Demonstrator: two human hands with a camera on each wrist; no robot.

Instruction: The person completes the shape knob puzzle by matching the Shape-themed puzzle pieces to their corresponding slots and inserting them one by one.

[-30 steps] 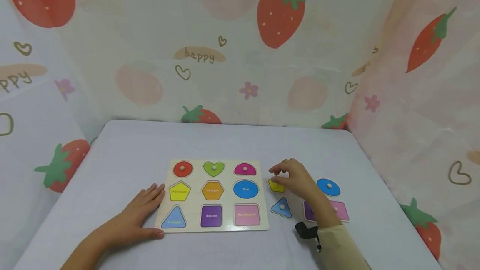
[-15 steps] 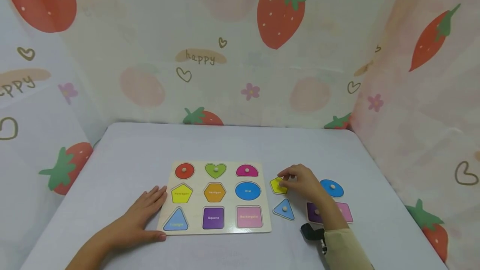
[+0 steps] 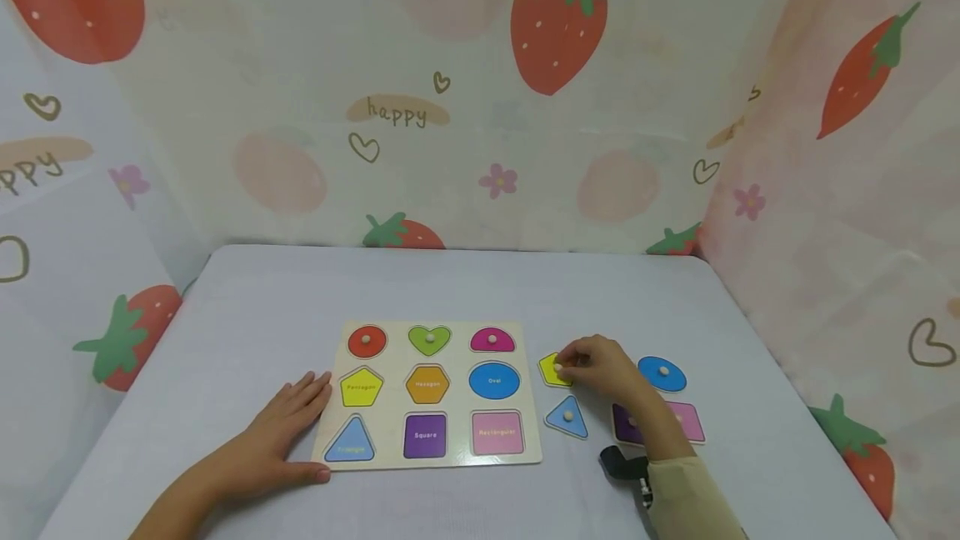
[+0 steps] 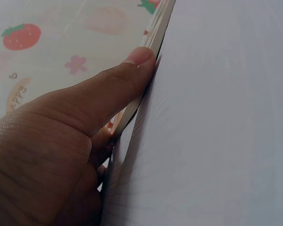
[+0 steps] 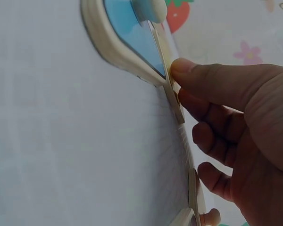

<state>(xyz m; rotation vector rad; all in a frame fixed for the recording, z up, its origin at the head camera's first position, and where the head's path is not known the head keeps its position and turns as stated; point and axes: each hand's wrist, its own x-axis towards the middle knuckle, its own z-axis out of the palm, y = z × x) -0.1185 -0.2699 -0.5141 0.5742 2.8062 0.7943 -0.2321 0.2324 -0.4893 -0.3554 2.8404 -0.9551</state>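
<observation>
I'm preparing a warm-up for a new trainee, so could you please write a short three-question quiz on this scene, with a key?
1. Multiple choice: which piece does the right hand pinch?
A) blue triangle
B) yellow pentagon
C) purple square

2. True or false: the left hand is touching the puzzle board.

3. Fill in the blank: the board's top row holds a red circle, a green heart and a magenta ____.

Key:
1. B.
2. True; it rests against the board's left side.
3. Half-circle.
</observation>
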